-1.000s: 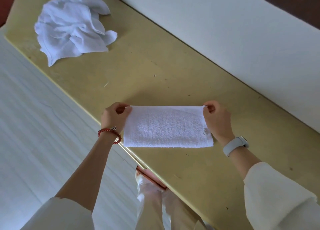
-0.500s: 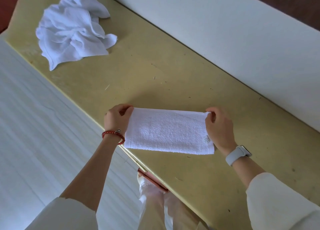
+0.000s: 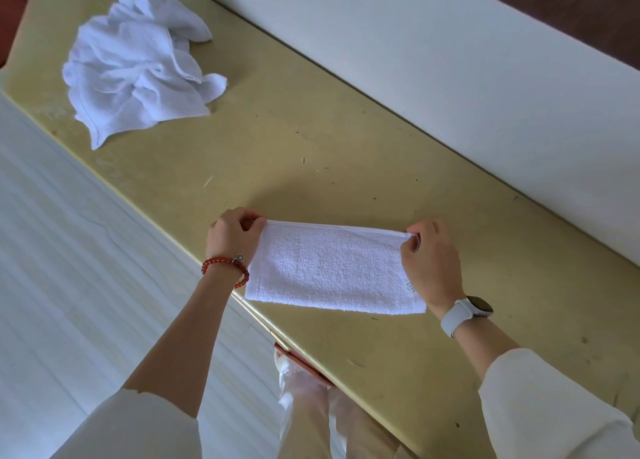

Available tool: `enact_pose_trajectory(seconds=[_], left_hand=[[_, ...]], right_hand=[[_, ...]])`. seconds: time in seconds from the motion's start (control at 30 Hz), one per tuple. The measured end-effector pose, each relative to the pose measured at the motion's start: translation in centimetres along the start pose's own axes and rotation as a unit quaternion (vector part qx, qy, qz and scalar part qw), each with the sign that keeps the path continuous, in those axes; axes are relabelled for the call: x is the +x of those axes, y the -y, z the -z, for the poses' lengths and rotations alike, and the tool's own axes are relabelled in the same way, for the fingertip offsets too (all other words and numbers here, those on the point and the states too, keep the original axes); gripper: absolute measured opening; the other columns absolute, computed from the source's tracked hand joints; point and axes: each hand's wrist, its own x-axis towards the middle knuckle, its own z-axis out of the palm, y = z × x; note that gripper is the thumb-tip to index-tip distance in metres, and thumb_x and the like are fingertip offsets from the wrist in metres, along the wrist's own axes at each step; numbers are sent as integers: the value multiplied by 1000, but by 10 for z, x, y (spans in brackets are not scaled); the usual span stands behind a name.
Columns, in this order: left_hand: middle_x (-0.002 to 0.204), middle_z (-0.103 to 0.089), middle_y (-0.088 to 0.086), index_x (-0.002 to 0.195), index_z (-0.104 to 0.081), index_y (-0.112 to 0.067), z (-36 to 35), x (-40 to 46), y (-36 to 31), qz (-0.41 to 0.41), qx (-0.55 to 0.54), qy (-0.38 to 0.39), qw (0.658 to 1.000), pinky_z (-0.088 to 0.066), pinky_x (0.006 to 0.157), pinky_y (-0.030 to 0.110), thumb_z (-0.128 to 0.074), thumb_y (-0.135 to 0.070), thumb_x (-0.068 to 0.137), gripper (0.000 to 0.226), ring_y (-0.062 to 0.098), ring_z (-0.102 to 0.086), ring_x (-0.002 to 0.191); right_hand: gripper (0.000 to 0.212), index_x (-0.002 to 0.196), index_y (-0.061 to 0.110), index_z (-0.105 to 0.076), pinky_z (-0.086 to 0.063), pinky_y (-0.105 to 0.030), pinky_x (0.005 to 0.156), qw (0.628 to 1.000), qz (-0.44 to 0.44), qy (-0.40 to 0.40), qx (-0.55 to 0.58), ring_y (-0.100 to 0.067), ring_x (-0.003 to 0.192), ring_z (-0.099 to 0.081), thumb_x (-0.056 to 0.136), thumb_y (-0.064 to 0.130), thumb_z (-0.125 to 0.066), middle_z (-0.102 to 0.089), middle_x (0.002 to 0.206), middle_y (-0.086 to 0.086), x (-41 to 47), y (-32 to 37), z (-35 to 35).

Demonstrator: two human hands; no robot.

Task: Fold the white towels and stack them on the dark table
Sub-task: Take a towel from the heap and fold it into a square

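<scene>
A white towel, folded into a long strip, hangs stretched between my two hands just above the yellow table near its front edge. My left hand, with a red bead bracelet on the wrist, pinches the strip's upper left corner. My right hand, with a white watch on the wrist, pinches the upper right corner. A small label shows near the towel's lower right end. A crumpled heap of white towels lies at the table's far left.
A white wall panel runs along the table's far side. Pale plank floor lies to the left of the table edge. My legs and a reddish shoe show below the edge. A dark brown surface shows at the top right.
Both hands have carried the stretched towel a little lower and toward me. The strip now tilts slightly down to the right. The heap has not moved.
</scene>
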Motion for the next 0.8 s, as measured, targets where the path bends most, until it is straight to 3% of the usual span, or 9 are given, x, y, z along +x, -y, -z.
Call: enact_pose_trajectory(seconds=[0.17,0.3,0.43,0.57,0.67,0.8], left_hand=[[83,-59,0,92,-65,-10,-1,2,-4,-10,26,15,999,-37,71,25,-57,-16,87,12,17,-51,79],[91,-62,6,92,-61,-10,-4,1,-4,-5,31,0,1000,-40,69,28,-55,-15,86,10,21,-52,79],[94,-60,8,92,-60,-12,-6,-3,-5,-13,40,-5,999,-44,68,32,-53,-17,86,11,26,-54,81],[95,-60,7,93,-61,-13,-7,-5,-4,-15,43,-19,999,-41,65,30,-53,-18,87,11,24,-53,79],[96,-60,7,93,-61,-13,-8,-5,-5,-6,43,-26,999,-38,64,29,-53,-18,87,11,22,-51,77],[97,-59,7,92,-60,-14,-8,-3,-6,7,44,-23,999,-39,66,29,-52,-19,87,10,23,-51,78]], right_hand=[[16,92,3,-59,-36,-28,56,1000,-21,5,0,-22,67,-48,87,1,-45,-53,102,-11,0,1,1],[20,102,7,-61,-36,-29,55,996,-19,-14,-83,-24,72,-51,85,5,-51,-57,103,-12,0,-1,3],[19,93,11,-63,-41,-40,73,977,94,-102,-163,-33,86,-58,76,7,-56,-62,97,-9,-4,6,1],[38,109,13,-61,-32,-51,103,963,218,-22,-159,-24,112,-57,85,22,-33,-64,112,-3,-13,32,-18],[41,114,10,-58,-37,-49,103,961,221,25,-162,-25,110,-57,86,25,-33,-62,112,-5,-18,45,-36],[38,111,11,-58,-41,-46,99,959,228,32,-168,-27,99,-55,85,23,-32,-58,102,-5,-19,38,-44]])
